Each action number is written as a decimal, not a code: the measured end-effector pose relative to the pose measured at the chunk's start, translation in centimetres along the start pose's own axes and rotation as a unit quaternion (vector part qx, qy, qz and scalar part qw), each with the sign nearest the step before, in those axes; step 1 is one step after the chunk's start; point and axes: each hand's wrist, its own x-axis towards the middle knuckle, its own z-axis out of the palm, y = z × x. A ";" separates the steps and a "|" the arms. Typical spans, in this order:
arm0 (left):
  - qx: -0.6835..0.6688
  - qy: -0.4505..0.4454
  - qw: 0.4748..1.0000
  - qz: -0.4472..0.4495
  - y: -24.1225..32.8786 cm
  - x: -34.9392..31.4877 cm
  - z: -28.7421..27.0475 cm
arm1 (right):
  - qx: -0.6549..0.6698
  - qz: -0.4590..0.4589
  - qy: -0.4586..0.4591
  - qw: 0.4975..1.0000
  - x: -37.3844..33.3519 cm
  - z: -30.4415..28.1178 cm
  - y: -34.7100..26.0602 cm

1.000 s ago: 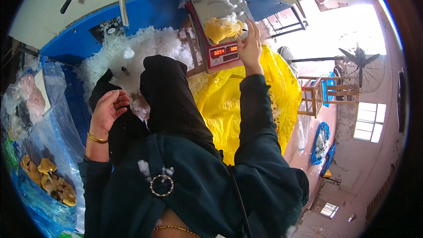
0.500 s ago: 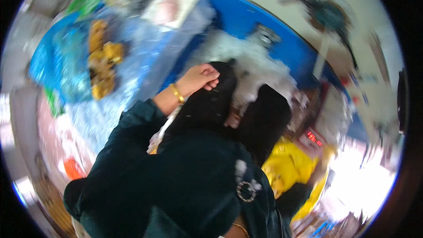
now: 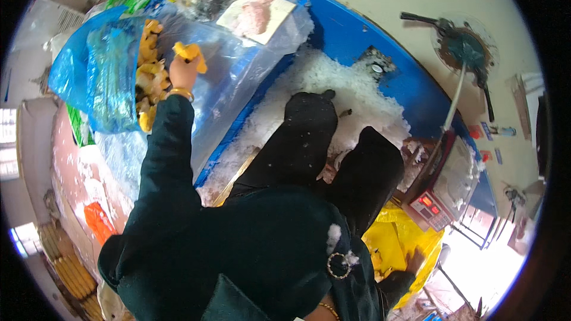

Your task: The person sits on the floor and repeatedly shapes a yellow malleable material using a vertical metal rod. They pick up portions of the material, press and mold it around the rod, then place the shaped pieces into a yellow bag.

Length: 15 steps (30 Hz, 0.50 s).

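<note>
My left hand (image 3: 183,75), at the upper left, has its fingers closed on a small yellow plush piece (image 3: 189,53). It is beside a heap of similar yellow and brownish plush pieces (image 3: 156,78) spilling from a blue plastic bag (image 3: 112,77). At the lower right, my right hand (image 3: 414,260) reaches inside a yellow plastic bag (image 3: 433,248) that has some yellow pieces (image 3: 380,264) in it. Shadow and the bag partly hide its fingers, and whether they hold anything cannot be made out.
White fluffy stuffing (image 3: 357,92) lies in a blue tray (image 3: 333,21) beyond my knees. A red-lit digital scale (image 3: 429,209) stands at the right. Pink fluff (image 3: 256,15) rests on a pale board. A standing fan (image 3: 464,50) is at the upper right; orange plastic (image 3: 98,220) lies left.
My left hand has moved from above my knee to the upper left, beside the plush heap, and now grips a yellow piece. My right arm stays at the yellow bag.
</note>
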 end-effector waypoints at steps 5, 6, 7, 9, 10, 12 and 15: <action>-0.302 -0.290 0.908 0.012 15.6 -7.7 2.6 | 0.689 0.171 -0.042 0.703 28.1 -20.3 -16.8; -0.341 -0.348 0.873 0.023 18.8 -9.2 3.2 | 0.588 0.009 0.070 0.806 31.0 -22.7 -19.6; -0.377 -0.396 0.836 0.029 20.9 -10.7 3.7 | 0.659 -0.001 0.023 0.752 33.0 -28.5 -23.1; -0.360 -0.478 0.796 0.093 24.3 -13.0 5.1 | 0.660 -0.186 0.158 0.711 35.4 -34.9 -27.0; -0.337 -0.514 0.776 0.139 25.9 -13.9 5.3 | 0.620 -0.194 0.166 0.742 36.2 -37.1 -27.9; -0.287 -0.598 0.734 0.142 29.2 -15.4 5.0 | 0.651 -0.240 0.167 0.700 37.6 -39.1 -29.1; -0.291 -0.647 0.690 0.142 30.8 -16.6 5.4 | 0.703 -0.212 -0.229 0.639 38.2 -39.1 -27.9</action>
